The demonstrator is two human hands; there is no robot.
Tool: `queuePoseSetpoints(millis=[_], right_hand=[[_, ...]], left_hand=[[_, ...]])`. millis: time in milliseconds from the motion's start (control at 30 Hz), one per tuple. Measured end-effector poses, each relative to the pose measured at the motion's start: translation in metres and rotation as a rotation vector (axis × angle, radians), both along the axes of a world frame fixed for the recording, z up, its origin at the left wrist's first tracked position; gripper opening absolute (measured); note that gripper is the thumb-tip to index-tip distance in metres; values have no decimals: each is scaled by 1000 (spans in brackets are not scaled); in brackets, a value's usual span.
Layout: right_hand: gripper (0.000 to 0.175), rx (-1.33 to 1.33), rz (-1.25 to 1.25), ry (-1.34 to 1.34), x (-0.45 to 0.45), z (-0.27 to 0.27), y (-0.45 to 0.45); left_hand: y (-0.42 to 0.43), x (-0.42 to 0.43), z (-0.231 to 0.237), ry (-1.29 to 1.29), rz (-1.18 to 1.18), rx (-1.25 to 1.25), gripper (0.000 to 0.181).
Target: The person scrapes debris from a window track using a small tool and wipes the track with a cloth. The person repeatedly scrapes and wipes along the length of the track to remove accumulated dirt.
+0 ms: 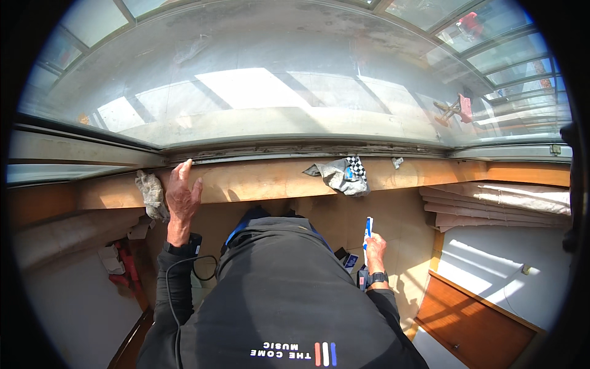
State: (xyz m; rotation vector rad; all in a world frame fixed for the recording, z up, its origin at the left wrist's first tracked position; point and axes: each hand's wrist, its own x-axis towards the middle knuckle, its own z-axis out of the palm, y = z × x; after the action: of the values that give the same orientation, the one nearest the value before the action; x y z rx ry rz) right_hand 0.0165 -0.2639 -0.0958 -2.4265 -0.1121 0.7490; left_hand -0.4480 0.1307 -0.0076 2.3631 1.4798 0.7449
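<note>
My left hand (pixel 182 196) reaches over the wooden windowsill (pixel 258 180), its fingers apart and holding nothing. Its fingertips are at the inner edge of the dirty sliding-window track (pixel 295 152). Just left of it, a crumpled grey-white rag (pixel 152 193) hangs over the sill's edge. Low on the right, my right hand (pixel 377 249) grips a slim blue-and-white item (pixel 367 235) held roughly upright; its exact kind is unclear. Between the hands, a grey cloth (pixel 343 177) with a black-and-white checkered part drapes over the sill. A small whitish piece (pixel 397 162) lies farther right.
Beyond the glass pane (pixel 295 92) are a sunlit floor and a small folding stool (pixel 454 110). Gathered curtains (pixel 498 205) hang at both sides. Small boxes (pixel 350 262) lie on the tiled floor. A brown wooden panel (pixel 470 313) is at lower right. A cable (pixel 170 286) runs along my left sleeve.
</note>
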Motion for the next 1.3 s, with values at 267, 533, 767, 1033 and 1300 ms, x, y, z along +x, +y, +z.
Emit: queuePoseSetpoints(millis=[267,533,767,1033,1300], right_hand=[[25,-12,18,-71,-15,0,8],[26,8,-70,-81,-32,3,-10],[24,60,-156,-48,-25,-19,-27],[20,493,-213,-145,25,-2,25],[18,698,-36,-200,43,55,122]], left_hand=[[-24,206,42,-58,-887,-258,53],[-42,316,3,231,-1124,-142,70],[-45,334,-25,153,-1032,-100,34],[-23,300,-9,-147,-887,-341,22],[0,180,28,-516,-486,-766,22]])
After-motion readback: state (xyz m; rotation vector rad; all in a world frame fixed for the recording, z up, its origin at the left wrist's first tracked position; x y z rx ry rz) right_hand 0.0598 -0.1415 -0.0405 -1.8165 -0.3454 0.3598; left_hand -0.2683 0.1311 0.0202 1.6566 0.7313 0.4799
